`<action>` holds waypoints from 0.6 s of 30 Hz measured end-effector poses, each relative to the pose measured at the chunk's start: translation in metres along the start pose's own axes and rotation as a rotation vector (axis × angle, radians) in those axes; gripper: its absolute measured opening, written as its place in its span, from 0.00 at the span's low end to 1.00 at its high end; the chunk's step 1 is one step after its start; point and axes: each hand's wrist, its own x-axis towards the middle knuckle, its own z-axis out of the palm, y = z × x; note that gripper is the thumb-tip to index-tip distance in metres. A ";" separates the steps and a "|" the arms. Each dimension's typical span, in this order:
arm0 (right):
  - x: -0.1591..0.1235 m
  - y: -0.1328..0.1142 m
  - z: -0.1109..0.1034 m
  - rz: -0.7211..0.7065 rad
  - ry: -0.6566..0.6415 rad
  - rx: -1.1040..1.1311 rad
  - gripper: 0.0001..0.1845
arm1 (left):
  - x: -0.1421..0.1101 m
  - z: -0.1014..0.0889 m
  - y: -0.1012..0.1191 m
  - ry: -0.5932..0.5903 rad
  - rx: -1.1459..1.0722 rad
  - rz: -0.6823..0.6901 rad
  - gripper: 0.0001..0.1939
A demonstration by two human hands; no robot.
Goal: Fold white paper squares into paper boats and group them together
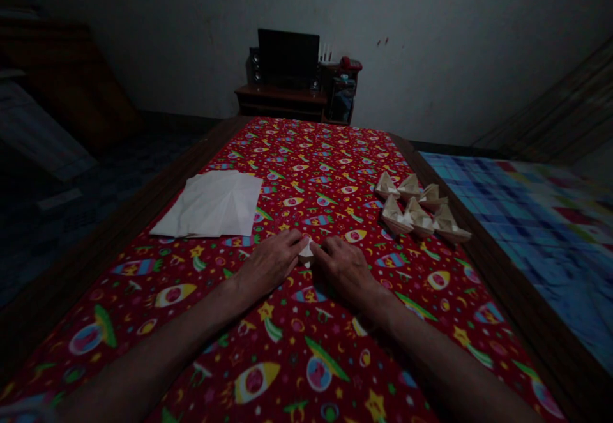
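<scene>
Between my two hands, low over the red patterned cloth (297, 321), is a small folded piece of white paper (306, 253). My left hand (274, 258) grips its left side with curled fingers. On the other side, my right hand (345, 268) pinches it with the thumb and bent fingers. Most of the paper is covered by my fingers, so its exact shape is hidden. A fanned stack of white paper sheets (215, 206) lies to the left, beyond my left hand. Several folded paper boats (421, 218) stand in two rows at the right.
Dark wooden edges (472, 250) border the cloth on both sides. At the far end stands a desk (282, 98) with a monitor (288, 57) and speakers against the wall. A blue checked sheet (522, 212) spreads at the right. A brown cabinet (52, 84) is at the far left.
</scene>
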 end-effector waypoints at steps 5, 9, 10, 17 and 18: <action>-0.002 0.002 0.001 -0.014 0.042 0.010 0.14 | -0.005 0.003 -0.006 0.025 -0.061 0.042 0.11; -0.003 0.003 0.005 -0.014 0.077 0.026 0.14 | -0.008 0.008 -0.008 0.079 -0.146 0.016 0.11; -0.003 0.003 0.005 -0.014 0.081 0.028 0.15 | -0.008 0.009 -0.007 0.097 -0.160 0.002 0.11; -0.004 0.005 0.004 -0.056 0.052 0.023 0.12 | -0.008 0.001 -0.003 0.026 -0.035 0.058 0.12; -0.005 0.005 0.004 -0.065 0.051 0.016 0.13 | -0.007 0.000 -0.003 0.020 -0.018 0.073 0.12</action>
